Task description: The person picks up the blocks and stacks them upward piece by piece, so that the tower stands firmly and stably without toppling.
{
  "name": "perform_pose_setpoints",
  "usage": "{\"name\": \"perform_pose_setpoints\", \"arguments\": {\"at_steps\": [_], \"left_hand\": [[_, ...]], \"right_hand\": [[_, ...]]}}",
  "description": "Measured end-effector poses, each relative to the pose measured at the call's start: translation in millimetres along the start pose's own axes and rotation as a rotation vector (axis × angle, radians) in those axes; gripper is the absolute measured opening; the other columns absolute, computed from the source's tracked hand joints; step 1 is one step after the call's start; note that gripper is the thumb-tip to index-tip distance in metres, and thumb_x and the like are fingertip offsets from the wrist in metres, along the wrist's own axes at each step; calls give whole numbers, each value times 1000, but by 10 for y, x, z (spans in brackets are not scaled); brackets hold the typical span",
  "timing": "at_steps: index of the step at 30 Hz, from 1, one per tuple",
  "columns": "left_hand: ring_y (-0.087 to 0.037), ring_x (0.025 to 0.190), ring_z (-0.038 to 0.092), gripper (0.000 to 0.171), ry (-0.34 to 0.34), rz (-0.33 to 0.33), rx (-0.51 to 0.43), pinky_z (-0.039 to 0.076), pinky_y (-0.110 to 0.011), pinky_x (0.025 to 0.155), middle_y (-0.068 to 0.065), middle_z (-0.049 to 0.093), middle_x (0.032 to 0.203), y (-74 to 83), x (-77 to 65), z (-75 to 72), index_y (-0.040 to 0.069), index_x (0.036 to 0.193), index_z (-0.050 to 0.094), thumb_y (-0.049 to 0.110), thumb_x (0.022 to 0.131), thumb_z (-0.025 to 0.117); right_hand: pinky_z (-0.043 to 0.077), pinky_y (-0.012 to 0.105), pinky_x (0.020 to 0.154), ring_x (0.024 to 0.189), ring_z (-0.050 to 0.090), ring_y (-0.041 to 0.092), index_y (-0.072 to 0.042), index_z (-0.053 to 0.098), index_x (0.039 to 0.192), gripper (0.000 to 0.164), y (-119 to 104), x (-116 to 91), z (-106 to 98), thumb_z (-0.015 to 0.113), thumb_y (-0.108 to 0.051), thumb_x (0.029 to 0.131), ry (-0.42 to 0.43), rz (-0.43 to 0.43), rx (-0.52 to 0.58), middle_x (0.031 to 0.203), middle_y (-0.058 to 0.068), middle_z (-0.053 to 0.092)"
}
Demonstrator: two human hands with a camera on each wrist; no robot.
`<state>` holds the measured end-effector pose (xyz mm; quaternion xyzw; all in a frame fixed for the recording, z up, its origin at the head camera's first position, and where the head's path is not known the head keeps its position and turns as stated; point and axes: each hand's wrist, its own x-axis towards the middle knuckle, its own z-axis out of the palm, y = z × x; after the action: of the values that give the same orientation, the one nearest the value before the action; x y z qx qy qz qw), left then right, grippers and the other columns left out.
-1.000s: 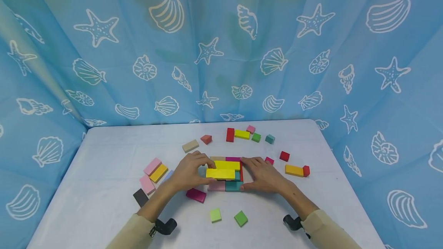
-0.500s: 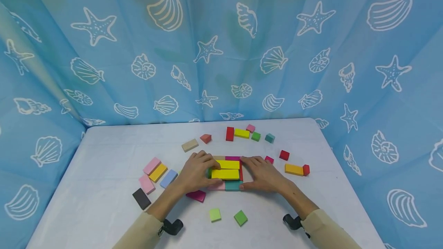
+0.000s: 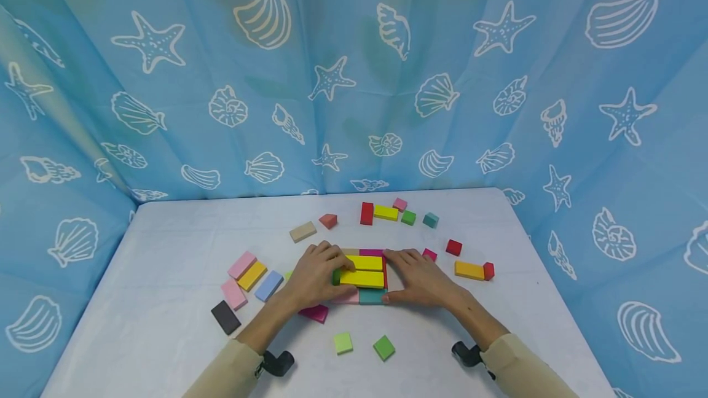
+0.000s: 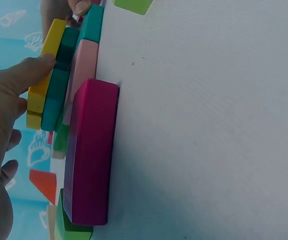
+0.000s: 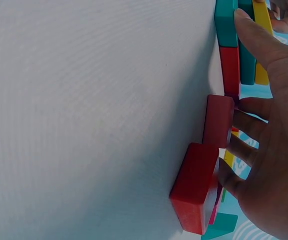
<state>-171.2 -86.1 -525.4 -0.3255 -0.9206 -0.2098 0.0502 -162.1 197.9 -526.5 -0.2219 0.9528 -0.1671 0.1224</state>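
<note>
In the head view, a low stack of wooden blocks stands mid-table, with a pink block [image 3: 345, 298] and a teal block [image 3: 372, 296] along its front. Two long yellow blocks lie side by side on top: a front yellow block [image 3: 362, 279] and a rear yellow block [image 3: 369, 263]. My left hand [image 3: 314, 272] pinches the front yellow block near its left end, the thumb [image 4: 36, 70] on its near side. My right hand [image 3: 421, 279] rests at the stack's right end, fingers spread and lightly bent. Its thumb [image 5: 251, 30] touches the teal front block.
Several loose blocks lie around. A magenta block [image 3: 314, 313] is just below the left hand, two green blocks [image 3: 384, 347] nearer the front. Pink, orange, blue and black blocks [image 3: 225, 317] are at left; an orange block [image 3: 469, 271] and red block [image 3: 454, 247] at right. A patterned curtain [image 3: 354, 78] hangs behind.
My left hand has shifted right with the front yellow block, which now lies alongside the rear yellow one. The right hand stays in place.
</note>
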Motion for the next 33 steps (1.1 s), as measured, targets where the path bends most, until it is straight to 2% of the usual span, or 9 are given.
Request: {"name": "perform_pose_setpoints", "arguments": {"at_steps": [3, 5, 9, 12, 17, 24, 33], "left_hand": [[-16, 115, 50, 47, 20, 4, -19, 42, -43, 105, 7, 62, 118, 4, 12, 12, 30, 116, 69, 51, 77, 83], [-18, 121, 48, 56, 21, 3, -23, 40, -46, 107, 5, 58, 124, 6, 29, 28, 28, 124, 65, 53, 77, 82], [-21, 131, 43, 79, -14, -30, -2, 36, -49, 112, 3, 52, 140, 10, 70, 69, 26, 144, 53, 61, 77, 78], [-22, 133, 44, 89, -54, -59, 26, 35, -50, 112, 2, 52, 146, 16, 92, 95, 25, 151, 46, 65, 77, 75], [-23, 131, 46, 87, -92, -84, 56, 34, -50, 112, 3, 58, 142, 30, 106, 123, 26, 150, 48, 69, 78, 71], [-22, 129, 47, 76, -95, -84, 46, 34, -50, 112, 5, 62, 137, 55, 114, 105, 28, 145, 56, 65, 80, 72], [-22, 127, 48, 74, -92, -86, 31, 35, -49, 110, 6, 63, 135, 46, 112, 109, 29, 143, 57, 65, 80, 71]], "right_hand": [[44, 55, 106, 142, 38, 29, -25, 32, 158, 107, -6, 1, -4, 84, -59, 71, -3, 2, -6, 155, 4, 43], [44, 55, 106, 142, 39, 28, -25, 32, 158, 107, -10, 3, -7, 84, -59, 71, -2, 4, -15, 155, 4, 44], [45, 56, 106, 141, 40, 29, -24, 34, 158, 106, -13, 8, -5, 84, -59, 71, 10, 1, -20, 154, 4, 45], [44, 56, 106, 140, 40, 29, -25, 33, 158, 106, -15, 10, -3, 84, -59, 71, 10, 3, -21, 154, 5, 45], [44, 56, 106, 140, 40, 29, -25, 33, 158, 106, -23, 8, -7, 83, -60, 71, 4, 3, -23, 154, 4, 45], [43, 56, 107, 141, 40, 29, -26, 34, 158, 105, -29, 5, -18, 84, -59, 71, 1, 8, -18, 154, 4, 45], [44, 55, 107, 141, 40, 28, -27, 34, 158, 105, 1, 1, 11, 83, -61, 71, 9, -1, -10, 155, 2, 44]]}}
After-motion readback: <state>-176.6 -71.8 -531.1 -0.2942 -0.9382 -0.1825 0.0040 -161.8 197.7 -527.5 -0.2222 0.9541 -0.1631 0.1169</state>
